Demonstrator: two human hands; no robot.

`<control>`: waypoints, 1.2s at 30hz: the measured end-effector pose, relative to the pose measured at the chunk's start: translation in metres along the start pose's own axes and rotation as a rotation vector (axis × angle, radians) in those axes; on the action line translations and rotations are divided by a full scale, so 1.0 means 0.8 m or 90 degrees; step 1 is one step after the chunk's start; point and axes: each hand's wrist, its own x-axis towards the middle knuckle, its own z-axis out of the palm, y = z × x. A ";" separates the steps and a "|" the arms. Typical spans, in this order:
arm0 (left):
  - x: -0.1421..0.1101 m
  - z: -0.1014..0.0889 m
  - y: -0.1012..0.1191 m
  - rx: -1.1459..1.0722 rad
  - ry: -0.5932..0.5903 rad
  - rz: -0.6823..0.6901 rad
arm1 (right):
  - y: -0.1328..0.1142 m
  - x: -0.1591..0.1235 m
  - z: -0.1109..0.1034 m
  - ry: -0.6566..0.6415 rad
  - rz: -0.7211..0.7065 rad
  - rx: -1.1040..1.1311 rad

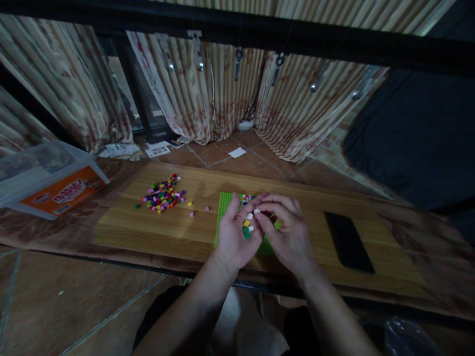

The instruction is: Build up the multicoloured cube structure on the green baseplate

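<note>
My left hand (237, 237) is turned palm up and cupped, holding several small toy bricks. Among them are a yellow brick (247, 224), green bricks (246, 232) and white bricks (250, 216). Over that palm, the thumb and fingers of my right hand (287, 227) pinch a small white brick (257, 211). Beneath both hands lies a green studded baseplate (223, 201), largely covered by them. Multicoloured bricks (245, 198) are set on its far part, partly hidden behind my fingers.
Left on the wooden board (200, 237) is a loose pile of coloured bricks (163, 197), with a few strays beside it. A black phone (349, 242) lies to the right. A clear plastic tub (55, 183) with an orange label stands far left. Striped curtains (218, 94) hang beyond.
</note>
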 end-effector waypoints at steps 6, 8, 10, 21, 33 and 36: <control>0.004 -0.005 0.017 0.022 0.021 0.082 | 0.010 0.001 -0.008 0.124 0.161 0.258; 0.005 -0.008 0.028 0.017 0.046 0.125 | 0.018 0.001 -0.009 0.133 0.216 0.267; 0.004 -0.010 0.038 0.013 0.079 0.166 | 0.027 -0.001 -0.008 0.109 0.250 0.268; 0.003 -0.010 0.046 -0.009 0.117 0.201 | 0.047 -0.008 0.003 -0.067 0.101 0.004; 0.002 -0.012 0.048 -0.010 0.102 0.196 | 0.051 -0.011 0.010 0.029 0.164 0.113; 0.002 -0.011 0.048 -0.013 0.104 0.194 | 0.059 -0.011 0.013 0.042 0.120 0.127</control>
